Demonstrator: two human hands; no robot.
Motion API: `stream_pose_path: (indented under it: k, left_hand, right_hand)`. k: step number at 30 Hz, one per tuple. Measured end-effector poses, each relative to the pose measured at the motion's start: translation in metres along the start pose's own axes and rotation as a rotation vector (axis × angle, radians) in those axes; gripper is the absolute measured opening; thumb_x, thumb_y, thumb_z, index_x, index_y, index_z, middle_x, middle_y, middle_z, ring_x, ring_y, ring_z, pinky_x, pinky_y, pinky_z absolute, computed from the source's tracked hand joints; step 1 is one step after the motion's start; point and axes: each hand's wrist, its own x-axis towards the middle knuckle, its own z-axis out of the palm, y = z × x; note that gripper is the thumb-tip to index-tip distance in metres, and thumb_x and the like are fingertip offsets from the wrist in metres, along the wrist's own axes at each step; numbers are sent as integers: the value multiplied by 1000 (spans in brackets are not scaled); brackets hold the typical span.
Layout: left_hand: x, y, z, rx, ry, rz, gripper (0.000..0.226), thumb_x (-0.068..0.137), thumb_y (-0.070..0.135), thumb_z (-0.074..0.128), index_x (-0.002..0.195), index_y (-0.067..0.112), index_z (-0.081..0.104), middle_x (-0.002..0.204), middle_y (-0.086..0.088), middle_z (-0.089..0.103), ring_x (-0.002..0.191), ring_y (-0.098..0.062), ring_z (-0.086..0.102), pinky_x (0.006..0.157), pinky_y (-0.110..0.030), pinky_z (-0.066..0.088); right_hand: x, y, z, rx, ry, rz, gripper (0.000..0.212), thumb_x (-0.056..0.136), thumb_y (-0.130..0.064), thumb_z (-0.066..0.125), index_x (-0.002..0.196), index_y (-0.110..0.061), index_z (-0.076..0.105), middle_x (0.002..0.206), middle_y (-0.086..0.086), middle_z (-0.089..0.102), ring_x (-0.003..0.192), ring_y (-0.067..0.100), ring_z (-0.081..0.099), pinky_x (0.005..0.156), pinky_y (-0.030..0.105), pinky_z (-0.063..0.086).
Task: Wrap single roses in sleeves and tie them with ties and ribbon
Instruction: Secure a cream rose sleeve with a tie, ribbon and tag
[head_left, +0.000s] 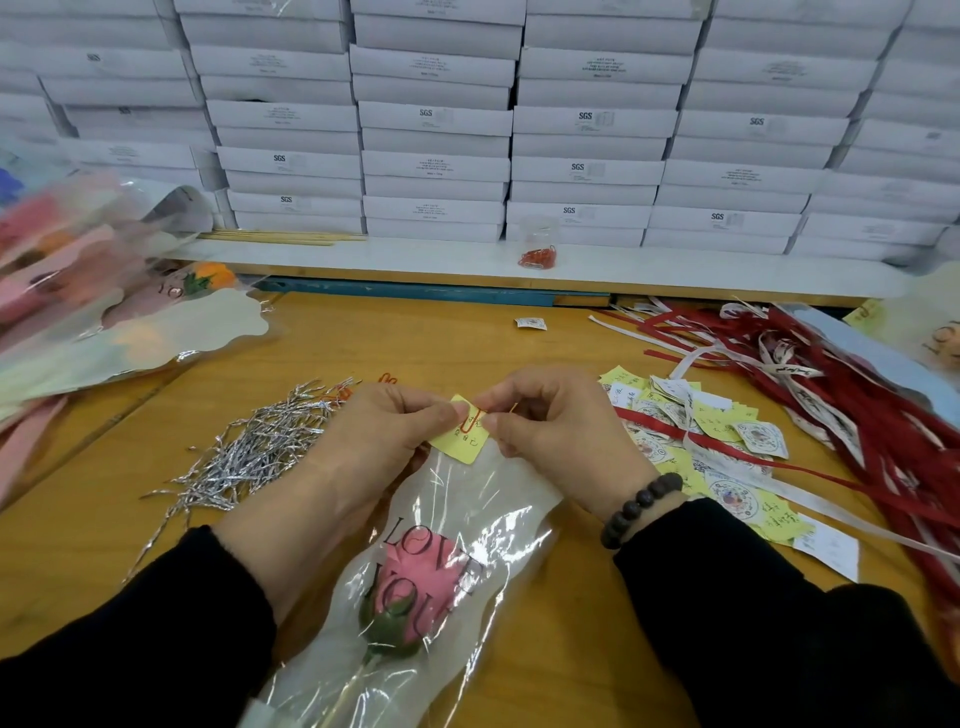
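Ahead, white boxes (436, 119) wall off my wooden table (561, 623). At lower centre a pink rose (410, 597) lies in its clear sleeve (467, 519); my left hand (384, 431) and right hand (550, 421) pinch a yellow tag (460, 441) at its top.

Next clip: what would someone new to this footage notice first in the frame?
Dead centre, the left hand and right hand pinch a yellow tag with a red paper clip at the mouth of a clear sleeve holding a pink rose. Silver twist ties lie to the left, red ribbons to the right, and stacked white boxes fill the background.
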Motion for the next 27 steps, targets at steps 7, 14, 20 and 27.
stream_pose_path:
  k: [7,14,20,27]
  left_hand:
    - [0,12,-14,103,-292,-166,54,66,46,67,99,3,70,81,-13,48,70,-23,40,68,-31,34]
    - [-2,20,-37,123,-649,-342,78,47,40,90,105,0,55,68,-6,45,54,-13,45,44,-20,43]
    - [-2,18,-36,99,-806,-394,72,59,17,87,122,5,56,107,-25,67,79,-27,71,63,-33,58]
    - [4,18,-50,89,-746,-366,77,57,15,89,125,8,54,116,-30,61,84,-33,68,68,-37,58]
  right_hand:
    - [2,4,-9,30,-1,103,19,84,-2,63,82,-19,71,69,-4,64,51,-5,55,53,8,45]
    - [3,7,-19,44,64,127,18,84,1,62,81,-15,70,67,3,63,48,-5,53,52,7,44]
    - [4,9,-24,-9,124,148,11,86,-12,63,87,-22,68,80,1,64,63,-1,59,58,11,49]
    - [5,2,-26,-192,435,-15,18,91,-26,55,75,-18,61,66,-6,53,59,4,47,59,28,50]
